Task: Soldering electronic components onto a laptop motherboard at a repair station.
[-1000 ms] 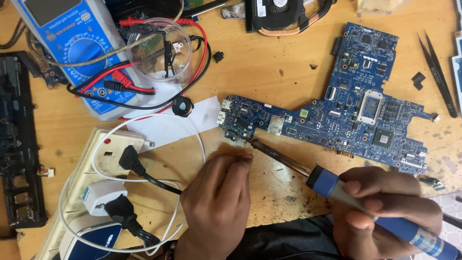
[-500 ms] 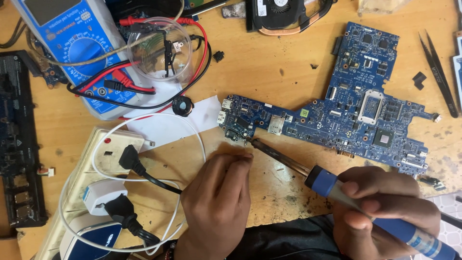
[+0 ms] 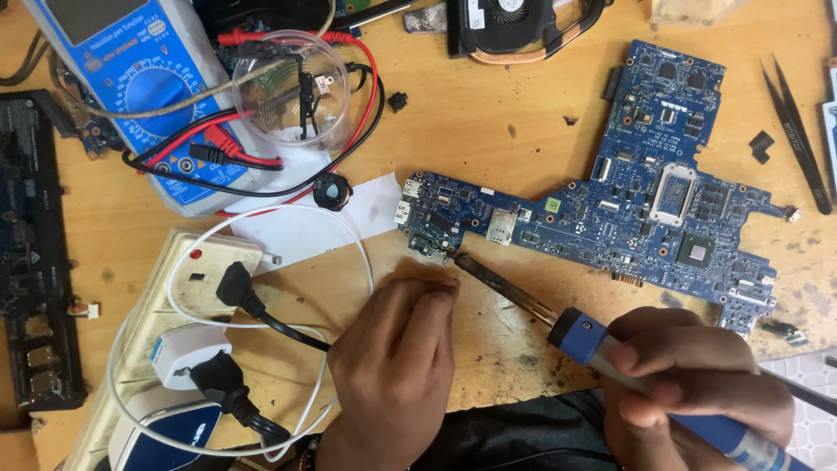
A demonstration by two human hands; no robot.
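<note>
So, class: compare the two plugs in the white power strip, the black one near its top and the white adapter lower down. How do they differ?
The black plug is dark and narrow, and a black cord runs from it toward the left hand. The white adapter is pale, blockier and sits lower on the power strip, with a blue face and a thin white cable looping from it. Both sit in the strip's sockets.

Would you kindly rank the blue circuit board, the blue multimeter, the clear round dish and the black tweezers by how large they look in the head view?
1. Blue circuit board, the largest.
2. Blue multimeter, though the frame's top edge cuts it off.
3. Clear round dish.
4. Black tweezers, long but very thin.
</note>
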